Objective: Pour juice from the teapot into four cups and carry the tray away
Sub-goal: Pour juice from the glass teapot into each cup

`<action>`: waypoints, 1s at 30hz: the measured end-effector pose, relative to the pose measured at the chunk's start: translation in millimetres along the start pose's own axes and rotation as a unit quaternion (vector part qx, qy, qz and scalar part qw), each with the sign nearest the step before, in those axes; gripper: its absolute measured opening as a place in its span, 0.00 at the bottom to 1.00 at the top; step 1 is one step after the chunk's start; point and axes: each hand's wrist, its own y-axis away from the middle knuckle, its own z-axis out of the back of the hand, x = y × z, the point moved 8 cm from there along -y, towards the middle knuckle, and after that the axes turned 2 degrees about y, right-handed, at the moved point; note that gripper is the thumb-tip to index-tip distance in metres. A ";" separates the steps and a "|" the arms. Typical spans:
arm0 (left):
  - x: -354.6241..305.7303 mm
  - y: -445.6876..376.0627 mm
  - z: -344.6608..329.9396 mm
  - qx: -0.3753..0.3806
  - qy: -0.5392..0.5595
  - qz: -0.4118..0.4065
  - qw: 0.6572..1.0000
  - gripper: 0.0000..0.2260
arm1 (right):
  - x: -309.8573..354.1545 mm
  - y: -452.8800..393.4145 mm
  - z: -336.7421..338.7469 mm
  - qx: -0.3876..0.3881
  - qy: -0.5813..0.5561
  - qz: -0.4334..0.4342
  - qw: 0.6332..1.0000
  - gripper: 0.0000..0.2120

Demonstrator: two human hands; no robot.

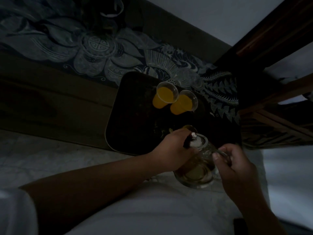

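Observation:
A dark tray (132, 116) lies on the table. Two clear cups of orange juice (165, 96) (183, 103) stand side by side near its far edge. A third cup (189, 128) shows partly at the tray's near edge, behind my left hand. The glass teapot (196, 173) is tilted forward over that cup, with little juice left in it. My left hand (171, 150) presses on the teapot's lid (197, 141). My right hand (237, 168) grips the teapot's glass handle. A fourth cup is not visible in this dim view.
A patterned dark table runner (101, 48) crosses the table behind the tray. Dark wooden chair parts (271, 39) stand at the right. Pale floor tiles (42, 158) lie below the table's near edge.

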 end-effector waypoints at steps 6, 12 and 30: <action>4.6 -1.3 2.2 -0.007 0.004 -0.006 1.000 0.12 | 6.8 -3.9 -1.8 0.020 0.023 0.004 1.000 0.02; 6.1 -1.3 5.2 -0.013 0.012 -0.010 1.000 0.14 | 16.9 -6.1 -1.3 0.025 0.036 0.014 0.999 0.03; 8.5 -4.1 7.3 -0.031 0.051 0.006 0.998 0.11 | 29.6 -17.4 4.5 0.025 0.059 0.033 0.997 0.04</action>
